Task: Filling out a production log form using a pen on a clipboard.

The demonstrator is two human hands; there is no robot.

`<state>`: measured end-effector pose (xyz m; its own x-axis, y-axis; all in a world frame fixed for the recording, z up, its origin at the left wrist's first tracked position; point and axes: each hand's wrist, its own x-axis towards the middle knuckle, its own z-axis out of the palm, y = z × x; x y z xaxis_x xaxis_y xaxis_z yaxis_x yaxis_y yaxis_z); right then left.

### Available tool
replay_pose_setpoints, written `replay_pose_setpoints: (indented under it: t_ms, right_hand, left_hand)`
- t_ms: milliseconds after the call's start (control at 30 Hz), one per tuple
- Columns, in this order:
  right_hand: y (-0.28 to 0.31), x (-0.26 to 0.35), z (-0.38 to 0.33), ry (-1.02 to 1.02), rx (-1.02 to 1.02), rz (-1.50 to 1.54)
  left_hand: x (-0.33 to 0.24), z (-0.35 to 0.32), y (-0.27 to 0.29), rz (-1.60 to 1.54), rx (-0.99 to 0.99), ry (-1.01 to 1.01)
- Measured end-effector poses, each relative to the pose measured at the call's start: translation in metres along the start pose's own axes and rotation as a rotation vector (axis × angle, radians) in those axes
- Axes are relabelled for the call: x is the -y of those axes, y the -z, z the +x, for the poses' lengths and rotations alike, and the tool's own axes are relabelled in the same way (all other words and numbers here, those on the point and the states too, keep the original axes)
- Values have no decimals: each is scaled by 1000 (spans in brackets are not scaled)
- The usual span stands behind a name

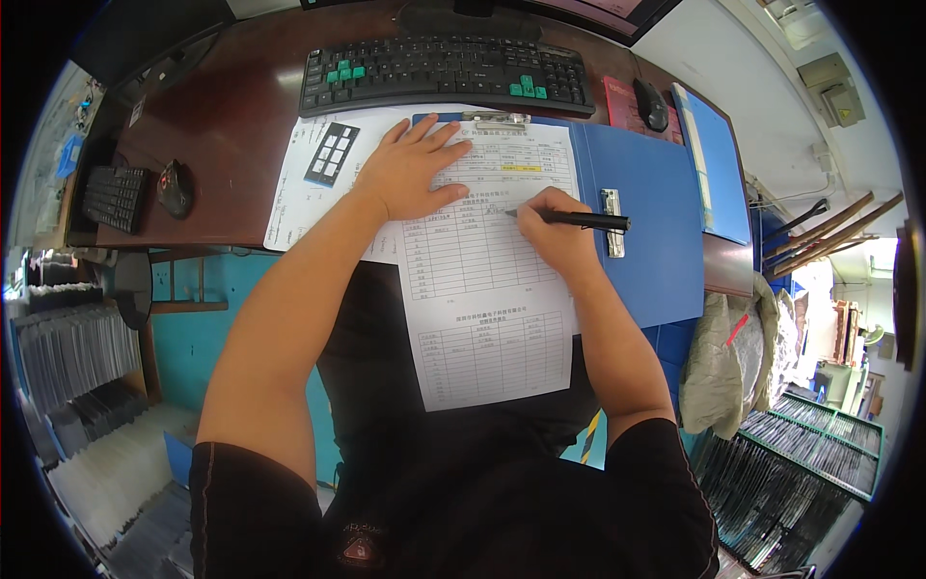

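Observation:
My right hand [561,232] grips a black pen [598,221], its tip down at the upper rows of a printed form [487,265]. A few handwritten marks show near the tip. Fingers spread, my left hand [413,169] lies flat across the upper left of the papers. The form hangs over the desk's front edge toward my lap. Above it lies another printed sheet [526,159] with a yellow strip, under the metal clip of an open blue clipboard folder [646,261]. A second metal clip [612,224] sits on the folder's right cover.
A black keyboard [444,77] with some green keys stands behind the papers. Right of it are a black mouse [652,106] and a blue binder [716,174]. A white sheet [301,198], another mouse [175,189] and a small keypad [114,198] lie on the left.

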<state>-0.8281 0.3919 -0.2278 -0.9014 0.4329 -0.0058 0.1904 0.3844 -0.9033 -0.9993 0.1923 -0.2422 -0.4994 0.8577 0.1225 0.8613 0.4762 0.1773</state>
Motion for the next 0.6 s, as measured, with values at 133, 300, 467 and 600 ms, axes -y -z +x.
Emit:
replay_pose_setpoints:
  t_ms: [133,300,467,600]
  right_hand:
    - [-1,3,-2,30,2,-42]
    - [-2,1,-5,92,-30,-35]
    - [-1,-2,0,72,-109,159]
    - [18,1,1,-122,-145,345]
  left_hand:
    - [1,0,2,-8,-20,-14]
    - [-1,0,1,-5,21,7]
    - [-1,1,2,-19,-15,-17]
    - [-1,1,3,0,26,4]
